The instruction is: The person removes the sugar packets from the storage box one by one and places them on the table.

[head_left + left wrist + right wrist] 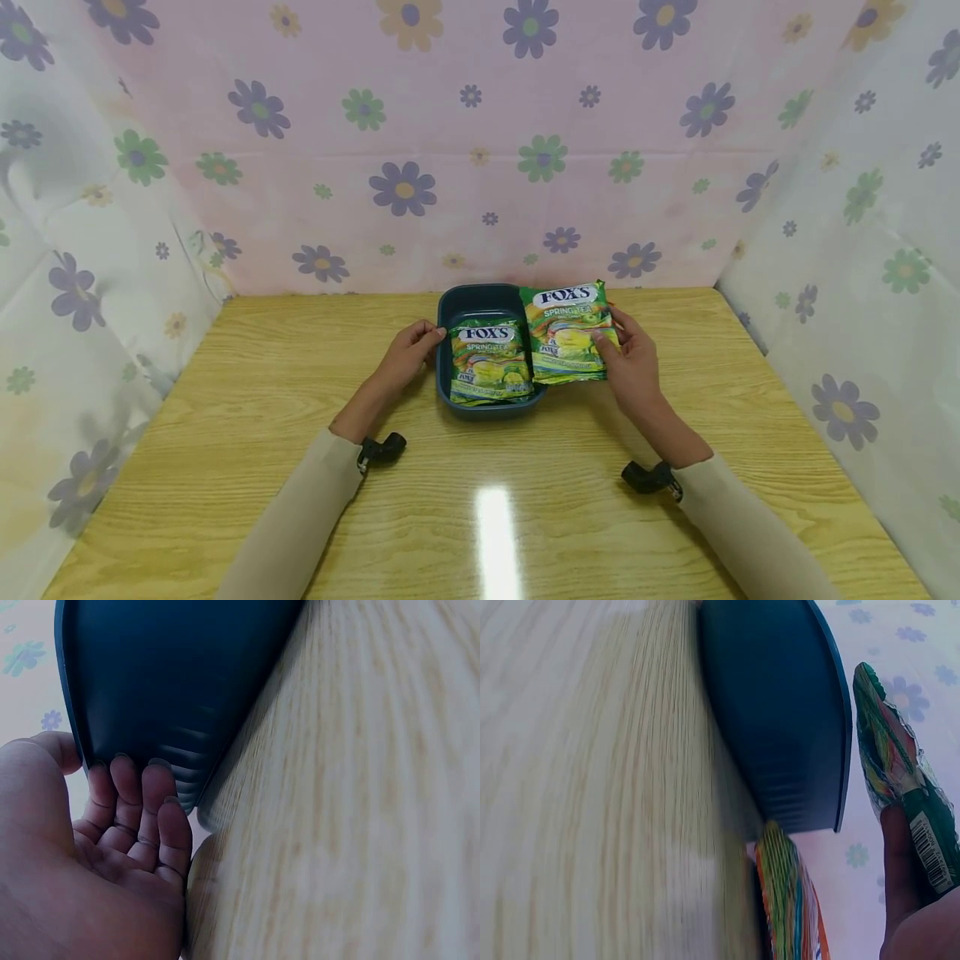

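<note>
A dark blue plastic bin (491, 410) stands on the table, with a green Fox's Spring Tea candy bag (489, 362) lying inside it. My left hand (411, 348) holds the bin's left side. In the left wrist view, the thumb is at the rim and the curled fingers (157, 784) rest against the outer wall. My right hand (633, 362) grips a second Fox's Spring Tea bag (567, 332), thumb on its front. This bag is raised and overlaps the bin's right rim in the head view. The right wrist view shows its barcode edge.
A colourful striped packet (784, 892) is beside the bin in the right wrist view, mostly hidden in the head view. The wooden table (300, 375) backs onto a flower-patterned cloth (480, 125), with more cloth at both sides.
</note>
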The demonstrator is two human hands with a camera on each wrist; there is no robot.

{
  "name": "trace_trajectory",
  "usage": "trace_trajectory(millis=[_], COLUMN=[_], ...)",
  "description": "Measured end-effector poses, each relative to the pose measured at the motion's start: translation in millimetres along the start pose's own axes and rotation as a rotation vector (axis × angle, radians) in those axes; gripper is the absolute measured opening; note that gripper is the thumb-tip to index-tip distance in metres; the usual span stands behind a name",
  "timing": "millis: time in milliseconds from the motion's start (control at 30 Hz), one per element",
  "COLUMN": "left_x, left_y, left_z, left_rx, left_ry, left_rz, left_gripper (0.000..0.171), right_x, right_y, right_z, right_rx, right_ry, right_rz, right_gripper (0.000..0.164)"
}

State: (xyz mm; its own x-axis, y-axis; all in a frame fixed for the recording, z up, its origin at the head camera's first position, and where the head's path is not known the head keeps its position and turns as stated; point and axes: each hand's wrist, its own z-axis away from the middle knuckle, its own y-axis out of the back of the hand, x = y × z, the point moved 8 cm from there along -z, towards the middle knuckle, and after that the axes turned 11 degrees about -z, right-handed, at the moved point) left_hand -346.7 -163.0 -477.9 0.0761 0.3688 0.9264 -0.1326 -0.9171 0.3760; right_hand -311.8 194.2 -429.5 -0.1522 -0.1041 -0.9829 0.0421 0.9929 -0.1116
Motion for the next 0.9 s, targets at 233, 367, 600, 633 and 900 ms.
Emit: trace_trajectory(millis=[233,367,600,633,900], left_x=[-1.5,-0.8,-1.4,-1.6,16.6], left_y=[0.5,-0.1,-1.2,-1.3,0.0], left_z=[-0.2,0.5,-1.1,-1.6,6.9], left_rx=[0.003,-0.002,-0.012,-0.015,-0.037], left_ry=[-0.001,0.0,0.005,0.007,0.034], left_rz=[-0.006,-0.004,0.003,0.003,-0.001], left_gripper=[0.036,0.037,0.038,0.038,0.036], right_x=[1,0,2,2,4], right_y=[17,25,38,40,56], right_z=[-2,-3,-9,-10,-18], right_rx=[0.048,0.068,0.072,0.073,0.087], right_ry=[-0.004,0.002,0.031,0.034,0.051], right_rz=[-0.002,-0.041,-0.092,-0.099,-0.117], right_gripper=[0.053,0.052,0.052,0.052,0.051])
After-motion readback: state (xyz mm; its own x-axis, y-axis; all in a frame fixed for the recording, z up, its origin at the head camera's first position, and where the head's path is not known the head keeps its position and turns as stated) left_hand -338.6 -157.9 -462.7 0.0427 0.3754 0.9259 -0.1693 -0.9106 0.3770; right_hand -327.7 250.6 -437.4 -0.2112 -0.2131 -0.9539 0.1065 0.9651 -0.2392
